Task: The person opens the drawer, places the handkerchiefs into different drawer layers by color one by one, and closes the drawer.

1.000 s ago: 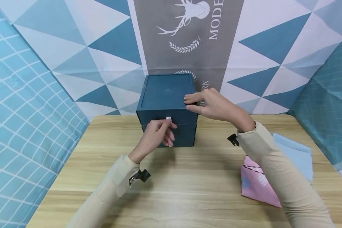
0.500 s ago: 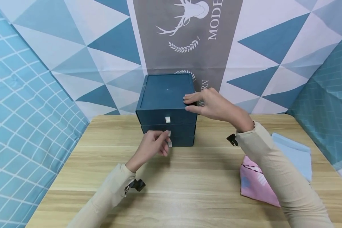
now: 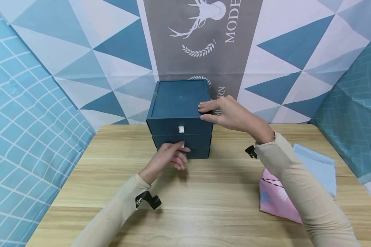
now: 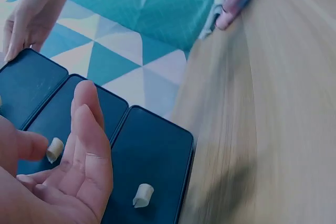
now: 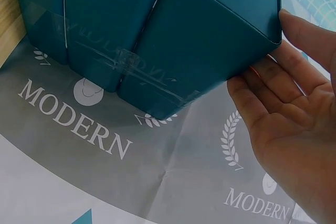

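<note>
A dark blue box [image 3: 180,99] with three stacked drawers stands at the back of the table, all drawers pushed in. My left hand [image 3: 168,156] is at the drawer fronts. In the left wrist view its thumb comes up beside the white pull tab [image 4: 54,150] of the middle drawer, and its extended fingers are on the other side, apart from the thumb. The bottom pull tab [image 4: 143,195] and the top pull tab [image 3: 181,129] are free of the hand. My right hand [image 3: 228,113] rests on the box's upper right edge, fingers on top and thumb at the front corner.
To the right, partly under the right forearm, lie a folded pink cloth [image 3: 276,197] and a light blue cloth [image 3: 316,168]. A patterned curtain [image 3: 120,61] hangs close behind the box. The wooden table [image 3: 204,206] extends in front.
My left hand has come down from the top drawer's tab to the middle one, and its fingers have spread. My right hand has stayed on the box.
</note>
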Available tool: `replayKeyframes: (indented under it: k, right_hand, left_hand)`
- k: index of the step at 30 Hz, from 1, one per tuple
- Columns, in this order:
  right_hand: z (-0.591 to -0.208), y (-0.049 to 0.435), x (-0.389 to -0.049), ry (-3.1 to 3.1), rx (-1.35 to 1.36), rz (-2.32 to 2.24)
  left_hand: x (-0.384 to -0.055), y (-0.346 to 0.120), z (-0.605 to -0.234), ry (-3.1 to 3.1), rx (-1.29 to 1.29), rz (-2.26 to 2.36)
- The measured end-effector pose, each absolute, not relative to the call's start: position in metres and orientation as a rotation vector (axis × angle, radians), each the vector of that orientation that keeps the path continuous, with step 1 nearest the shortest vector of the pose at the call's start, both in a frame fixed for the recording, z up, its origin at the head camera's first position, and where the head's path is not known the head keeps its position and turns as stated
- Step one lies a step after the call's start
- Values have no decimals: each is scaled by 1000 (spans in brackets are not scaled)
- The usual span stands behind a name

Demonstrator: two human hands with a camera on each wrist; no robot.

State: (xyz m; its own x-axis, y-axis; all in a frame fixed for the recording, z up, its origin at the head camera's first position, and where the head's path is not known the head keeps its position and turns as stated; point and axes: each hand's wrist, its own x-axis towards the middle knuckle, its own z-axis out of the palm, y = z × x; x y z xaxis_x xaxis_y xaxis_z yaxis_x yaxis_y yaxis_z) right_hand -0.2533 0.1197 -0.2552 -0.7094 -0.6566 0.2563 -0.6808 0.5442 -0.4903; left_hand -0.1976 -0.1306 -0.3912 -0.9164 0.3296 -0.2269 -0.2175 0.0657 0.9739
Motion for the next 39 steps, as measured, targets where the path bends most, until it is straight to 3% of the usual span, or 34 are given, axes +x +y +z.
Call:
replayKeyframes:
  k: [39]
  right_hand:
    - [-256, 119, -253, -2709, 1177, 887]
  left_hand:
    - [-183, -128, -391, 1948, 166, 1873]
